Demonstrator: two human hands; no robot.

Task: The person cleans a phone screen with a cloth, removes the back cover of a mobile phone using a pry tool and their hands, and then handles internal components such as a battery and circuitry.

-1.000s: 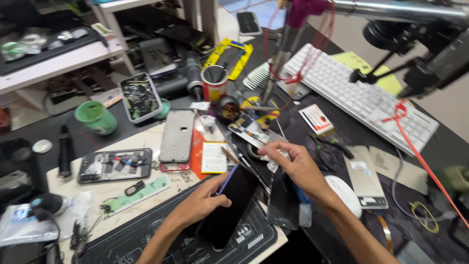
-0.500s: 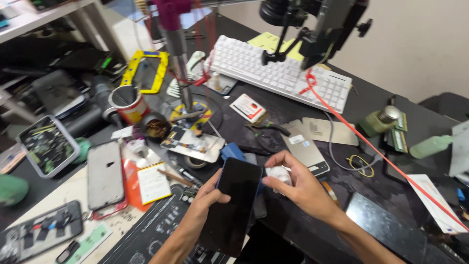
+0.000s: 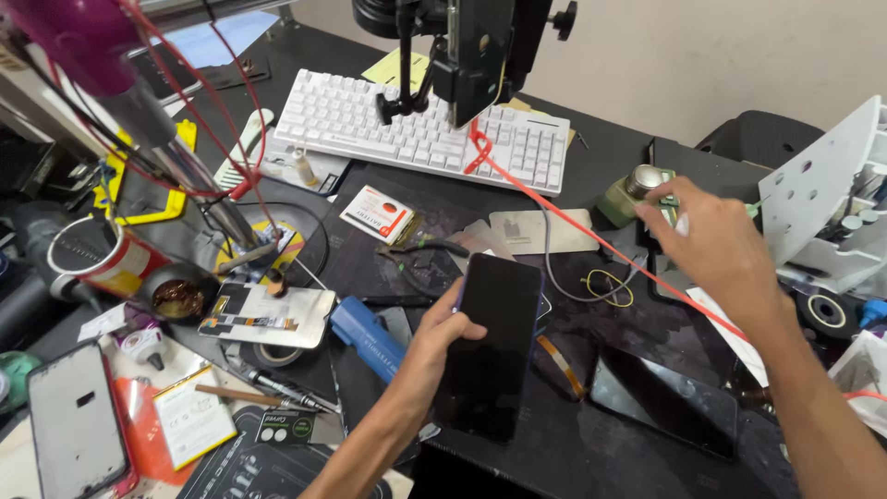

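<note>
The left hand (image 3: 434, 337) is gripping a flat black phone (image 3: 490, 346) along its long edge, thumb curling over the glossy, unlit glass face and the remaining fingers wrapping behind it, where they are hidden. The phone is standing tilted, its lower end near the matte black work mat (image 3: 591, 444). The right hand (image 3: 725, 249) is reaching away from the phone, fingertips drawn together at a small green bottle (image 3: 633, 194) with a rounded metal cap; whether they are pinching the cap or something beside it is hard to make out. Just below the right wrist, a thin red cable (image 3: 591, 236) is running diagonally. Beyond the left fingers, a blue rectangular tool (image 3: 368, 334) is lying beside a detached white back panel (image 3: 268, 314). Past both hands, a white keyboard (image 3: 416, 134) with raised square keys is sitting partly behind a black camera stand (image 3: 462, 55), cut off at the top edge. A second dark glass panel (image 3: 665, 402) is lying under the right forearm.
</note>
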